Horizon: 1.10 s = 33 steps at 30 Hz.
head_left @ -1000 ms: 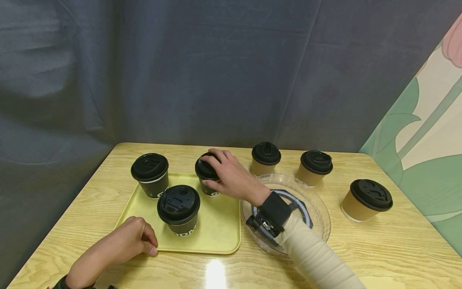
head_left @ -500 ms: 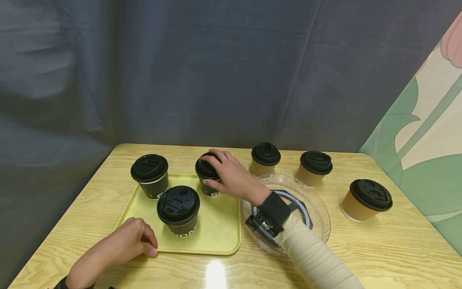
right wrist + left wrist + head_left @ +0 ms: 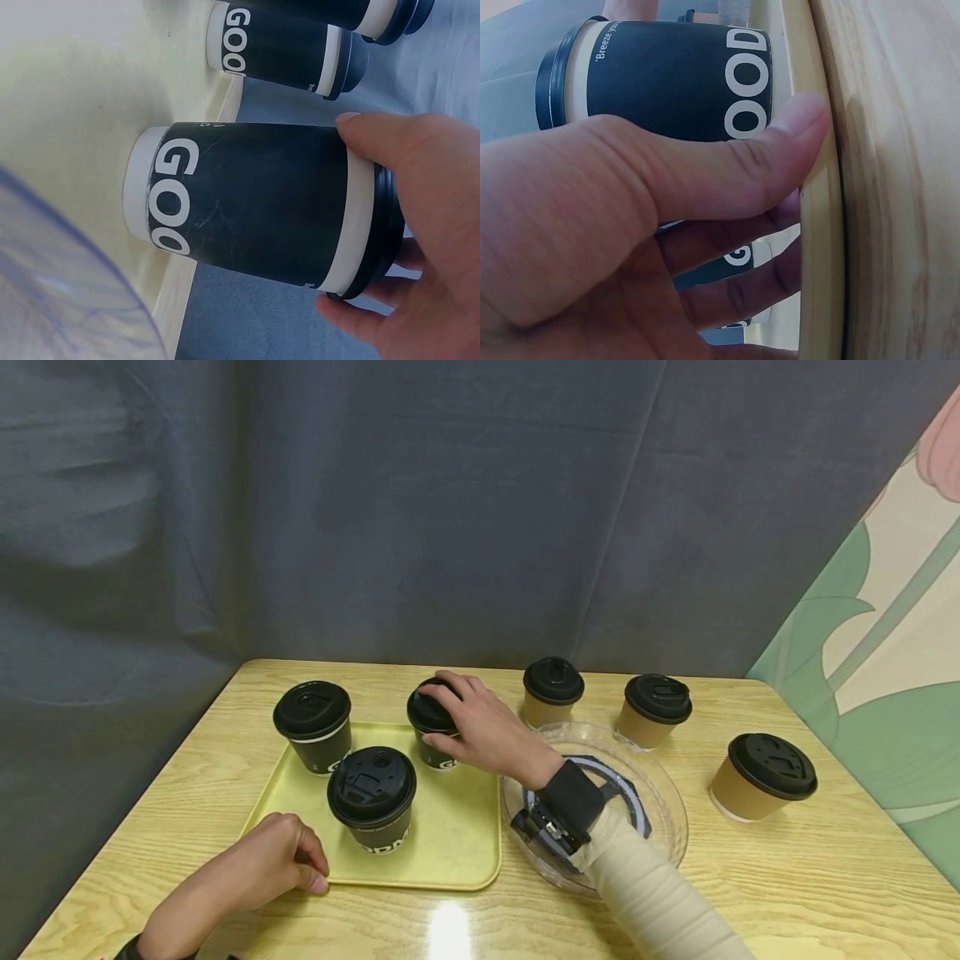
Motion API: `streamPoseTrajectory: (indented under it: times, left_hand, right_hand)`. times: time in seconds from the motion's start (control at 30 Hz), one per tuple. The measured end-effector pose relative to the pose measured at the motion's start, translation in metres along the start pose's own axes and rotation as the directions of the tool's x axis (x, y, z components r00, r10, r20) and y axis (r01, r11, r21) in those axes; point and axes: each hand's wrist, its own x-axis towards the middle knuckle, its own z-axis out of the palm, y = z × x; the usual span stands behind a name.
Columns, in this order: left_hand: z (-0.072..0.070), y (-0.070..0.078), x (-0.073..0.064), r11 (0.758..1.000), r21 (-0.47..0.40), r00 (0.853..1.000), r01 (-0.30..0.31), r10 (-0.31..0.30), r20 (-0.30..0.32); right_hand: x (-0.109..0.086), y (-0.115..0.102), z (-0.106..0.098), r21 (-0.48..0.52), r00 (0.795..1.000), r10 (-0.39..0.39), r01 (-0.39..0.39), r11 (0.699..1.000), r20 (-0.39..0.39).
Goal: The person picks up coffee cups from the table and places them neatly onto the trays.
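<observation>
At the back right of a yellow tray (image 3: 457,847), my right hand (image 3: 483,727) grips a lidded black paper coffee cup (image 3: 247,206) from above, thumb and fingers around its lid. The cup is upright, its white base down at the tray. My left hand (image 3: 277,856) holds the tray's front left corner, thumb on the rim (image 3: 821,255) and the other fingers bent against it. Two more black cups share the tray: a front one (image 3: 382,835) close to the left hand, and a back left one (image 3: 322,747).
A clear plastic bowl (image 3: 670,810) with a dark ring shape in it stands right of the tray, under my right forearm. Three brown cups with black lids, a back one (image 3: 546,710), a middle one (image 3: 637,727) and a right one (image 3: 738,789), stand beyond. A dark curtain (image 3: 450,527) hangs behind.
</observation>
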Motion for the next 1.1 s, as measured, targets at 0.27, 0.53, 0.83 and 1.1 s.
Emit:
streamPoseTrajectory:
  times: [0.27, 0.53, 0.83, 1.1]
  left_hand:
    - [0.0009, -0.0005, -0.0003, 1.000, -0.016, 1.000, 0.014, -0.014, 0.015]
    - [0.0014, -0.0003, -0.0012, 1.000, -0.008, 1.000, 0.020, -0.020, 0.013]
    - [0.0004, 0.0008, -0.0010, 1.000, -0.015, 1.000, 0.017, -0.016, 0.010]
    - [0.0006, 0.0003, -0.0014, 1.000, -0.014, 1.000, 0.011, -0.011, 0.018]
  right_hand:
    - [-0.0010, -0.0002, 0.0006, -0.005, 1.000, 0.001, -0.001, 1.000, 0.002]
    - [-0.0012, -0.0010, -0.0003, -0.006, 1.000, 0.003, -0.003, 1.000, -0.009]
    - [0.0002, -0.0006, -0.0014, -0.007, 1.000, -0.001, 0.001, 1.000, -0.012]
    - [-0.0001, -0.0016, -0.0016, -0.010, 1.000, -0.002, 0.002, 1.000, -0.011]
